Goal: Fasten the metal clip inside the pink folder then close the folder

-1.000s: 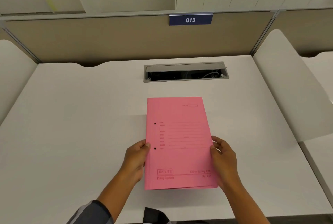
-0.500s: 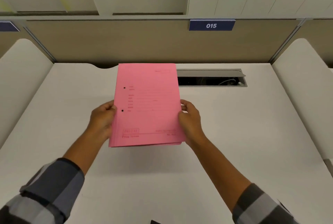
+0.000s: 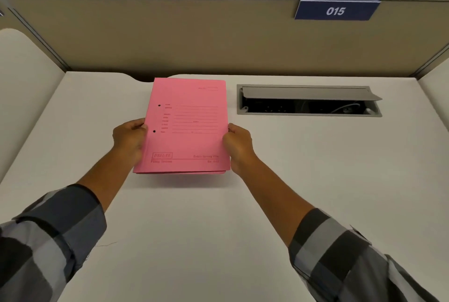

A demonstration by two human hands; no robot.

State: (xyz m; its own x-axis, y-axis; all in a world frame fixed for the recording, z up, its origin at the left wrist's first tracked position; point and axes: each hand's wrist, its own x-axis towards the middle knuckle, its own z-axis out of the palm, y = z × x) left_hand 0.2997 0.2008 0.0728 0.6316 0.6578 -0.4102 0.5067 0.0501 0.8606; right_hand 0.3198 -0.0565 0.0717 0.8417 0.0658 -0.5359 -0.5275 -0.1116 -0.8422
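The pink folder [image 3: 187, 126] was shut, so its metal clip stayed hidden. Its cover print was too small to read. Both sleeves ran off the bottom edge.

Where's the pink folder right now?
In the head view the pink folder is closed, held at its side edges by the left hand and right hand, over the white desk left of the open cable tray.

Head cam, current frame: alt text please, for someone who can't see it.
Two hands, left hand and right hand, grip the side edges of a closed pink folder over a white desk. An open cable hatch sits to its right.
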